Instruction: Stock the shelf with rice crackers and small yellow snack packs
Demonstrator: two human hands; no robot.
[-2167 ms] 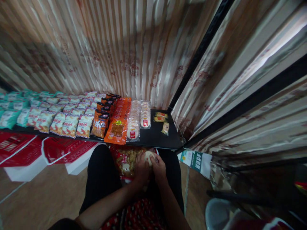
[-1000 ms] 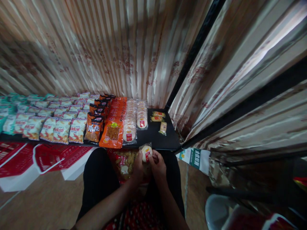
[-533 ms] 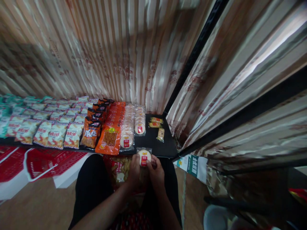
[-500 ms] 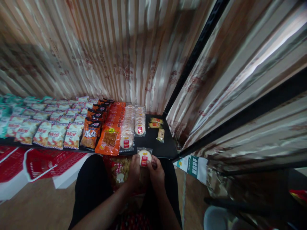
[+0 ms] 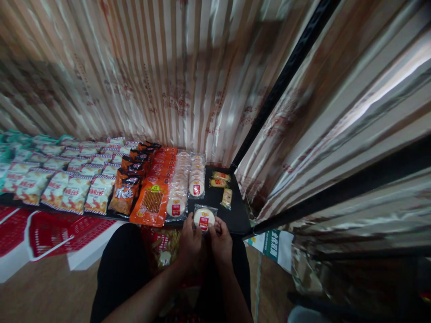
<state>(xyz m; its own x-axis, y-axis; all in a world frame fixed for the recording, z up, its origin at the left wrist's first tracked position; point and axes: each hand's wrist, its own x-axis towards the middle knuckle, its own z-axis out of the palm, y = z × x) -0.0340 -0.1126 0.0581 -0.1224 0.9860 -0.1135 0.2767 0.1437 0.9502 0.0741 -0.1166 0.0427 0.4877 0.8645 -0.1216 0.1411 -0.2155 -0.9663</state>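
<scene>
Between my two hands is a round white rice cracker in a clear wrapper [image 5: 204, 217] with a red label, held at the front edge of the black shelf [image 5: 232, 219]. My left hand [image 5: 190, 237] grips its left side. On its right side, my right hand [image 5: 220, 237] has thumb and fingers closed on the wrapper. Just beyond lie a short row of wrapped rice crackers [image 5: 196, 187] and a longer row of the same crackers [image 5: 176, 207]. Three small yellow-wrapped snacks [image 5: 226, 198] rest to the right of the rows.
Orange snack packets [image 5: 151, 204], black-and-orange bags [image 5: 124, 194] and white snack bags [image 5: 99, 193] fill the shelf leftward. A red basket [image 5: 50, 231] stands below. A large snack bag [image 5: 165, 251] lies between my knees. A black post [image 5: 269, 107] rises at the shelf's right end.
Both hands have carried the wrapped rice cracker slightly forward, over the shelf's edge. The view has shifted a little. The rows on the shelf look the same.
</scene>
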